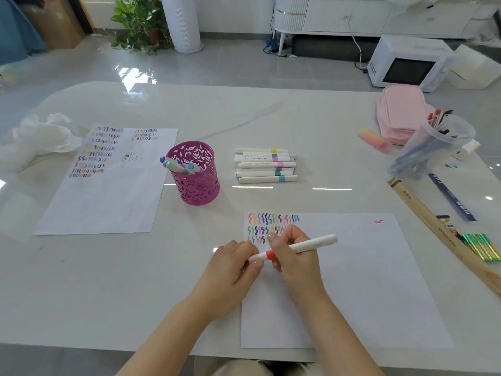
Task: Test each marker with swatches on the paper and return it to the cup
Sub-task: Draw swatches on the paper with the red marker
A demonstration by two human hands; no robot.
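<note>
Where both forearms reach forward over the near edge of the table (pixel 108 280), the right hand (pixel 296 260) curls over a white marker (pixel 320 242) with a red band, its grip clamped round the barrel, which lies aslant just above the paper (pixel 357 289). The left hand (pixel 230 270) pinches the marker's left end, its grip likewise closed on it. Just beyond the knuckles, rows of coloured swatches (pixel 272 219) fill the sheet's upper-left corner. Farther off, a magenta openwork cup (pixel 199 185) holds several markers; a pile of white markers (pixel 265 165) lies to its right, and a second swatched sheet (pixel 108 196) lies to its left.
</note>
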